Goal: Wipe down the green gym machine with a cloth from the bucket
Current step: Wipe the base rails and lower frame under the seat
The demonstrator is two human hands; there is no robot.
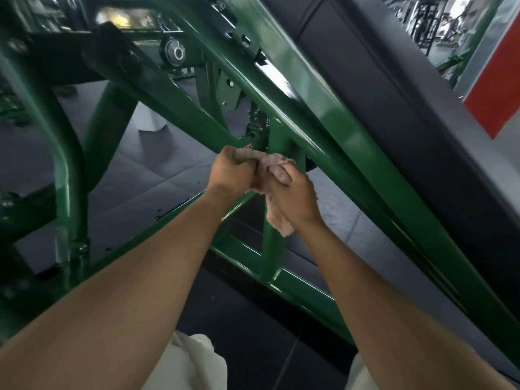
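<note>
The pinkish-beige crumpled cloth (270,164) is held in front of the top of the short green upright post (271,249) of the glossy green steel machine frame (323,114), at the joint where this post meets the slanting tubes. Its long axis runs from the upper left to the lower right; one end is bunched up to the left of the post top, and the other end hangs down as a loose tail in front of the post's middle. Whether the cloth touches the metal cannot be told.

The left hand (230,173) is clenched around the upper end of the cloth, just left of the post top; the right hand (292,198) grasps the middle part, with cloth folded over its fingers, just right of the post; the two hands are touching or almost touching.

Above and to the right of the post, a long black padded bench (408,94) is seen lying along the slanting tubes; a red and white panel (501,80) stands further right of it. A silver round bearing (176,53) is mounted far above and left of the post. Dark grey rubber floor tiles (140,170) are seen to the left, behind the tubes. Cream-coloured trousers (191,361) are seen below the post, at the bottom edge.

The cloth looks soft, fuzzy and wrinkled; the paint of the frame is shiny with bright reflections.
</note>
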